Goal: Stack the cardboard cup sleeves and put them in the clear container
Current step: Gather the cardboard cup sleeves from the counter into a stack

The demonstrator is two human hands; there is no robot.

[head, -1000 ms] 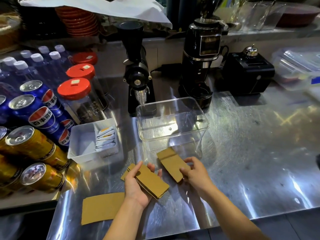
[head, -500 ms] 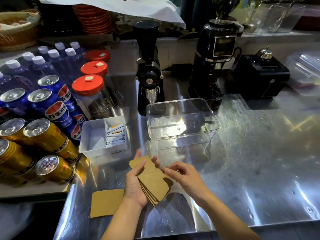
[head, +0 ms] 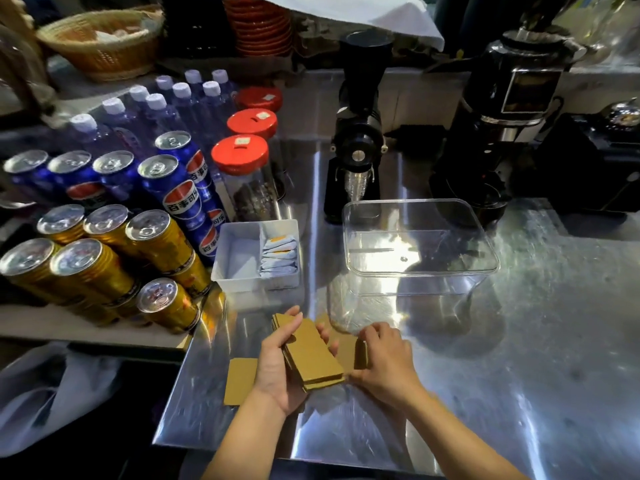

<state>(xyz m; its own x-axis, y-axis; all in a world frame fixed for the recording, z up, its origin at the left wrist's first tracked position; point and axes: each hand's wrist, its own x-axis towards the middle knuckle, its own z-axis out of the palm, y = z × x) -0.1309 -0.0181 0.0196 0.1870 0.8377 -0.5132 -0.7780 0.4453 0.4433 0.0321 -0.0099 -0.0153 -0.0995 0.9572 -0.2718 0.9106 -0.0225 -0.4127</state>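
Observation:
My left hand [head: 277, 368] holds a small stack of flattened brown cardboard cup sleeves [head: 313, 353] just above the steel counter near its front edge. Right beside it, my right hand [head: 388, 365] rests its fingers on another sleeve [head: 349, 348] that lies under and behind the stack. One more sleeve [head: 239, 381] lies flat on the counter to the left, partly hidden by my left wrist. The clear container [head: 415, 271] stands open and empty directly behind my hands.
A white tray [head: 239, 261] with sachets sits left of the container. Drink cans [head: 162, 244] and red-lidded jars [head: 242, 157] crowd the left side. Two black grinders [head: 358, 133] stand behind the container. The steel counter [head: 536, 341] extends to the right.
The loose sleeve my right hand held a second ago has joined the stack in my left hand. My right hand has now dropped onto another sleeve beside the stack. The camera shifted left.

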